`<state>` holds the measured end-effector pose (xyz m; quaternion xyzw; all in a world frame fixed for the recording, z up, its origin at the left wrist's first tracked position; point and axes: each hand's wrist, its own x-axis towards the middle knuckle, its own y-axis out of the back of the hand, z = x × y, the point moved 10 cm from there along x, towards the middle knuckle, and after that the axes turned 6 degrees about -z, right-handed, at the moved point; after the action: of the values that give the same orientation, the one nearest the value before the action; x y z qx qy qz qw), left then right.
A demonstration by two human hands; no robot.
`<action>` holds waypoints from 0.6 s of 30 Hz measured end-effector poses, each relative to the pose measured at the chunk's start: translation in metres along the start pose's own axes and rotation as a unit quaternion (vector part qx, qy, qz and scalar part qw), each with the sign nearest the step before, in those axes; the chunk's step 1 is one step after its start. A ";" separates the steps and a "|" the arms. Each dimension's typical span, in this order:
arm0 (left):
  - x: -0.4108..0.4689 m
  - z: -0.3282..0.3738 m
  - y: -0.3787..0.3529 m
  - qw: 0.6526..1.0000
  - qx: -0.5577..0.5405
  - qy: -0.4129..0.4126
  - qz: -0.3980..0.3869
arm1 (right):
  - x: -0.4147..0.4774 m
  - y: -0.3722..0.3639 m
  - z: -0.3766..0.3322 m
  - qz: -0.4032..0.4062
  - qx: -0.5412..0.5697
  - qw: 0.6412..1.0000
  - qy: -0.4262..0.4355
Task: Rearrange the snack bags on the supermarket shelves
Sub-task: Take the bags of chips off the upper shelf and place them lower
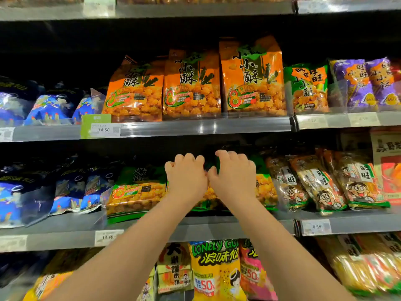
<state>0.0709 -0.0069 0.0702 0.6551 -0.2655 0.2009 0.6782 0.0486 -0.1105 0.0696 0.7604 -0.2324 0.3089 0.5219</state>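
Green snack bag (211, 198), head view: mid-row on the middle shelf (208, 230), leaning back. Left hand (186, 179) and right hand (234, 177) both curl their fingers over its top edge, grip grasping the bag. Best lifted evenly and upright, clear of the neighbouring green bag (136, 192). Same shelf holds blue bags (69, 187) left, clear-wrapped packs (321, 187) right. Shelf above holds orange bags (191, 88).

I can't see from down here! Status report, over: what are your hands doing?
Left hand and right hand grip green snack bag on middle shelf. Neighbour bags crowd both sides. Nothing in front.
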 end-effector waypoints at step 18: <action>-0.044 -0.021 -0.091 0.999 -0.037 -0.039 -0.006 | -0.053 -0.094 0.031 0.072 -0.035 0.996 0.041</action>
<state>0.0951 0.0121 -0.0283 0.6387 -0.2948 0.1616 0.6921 0.0821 -0.1050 -0.0371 0.7100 -0.2758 0.3681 0.5332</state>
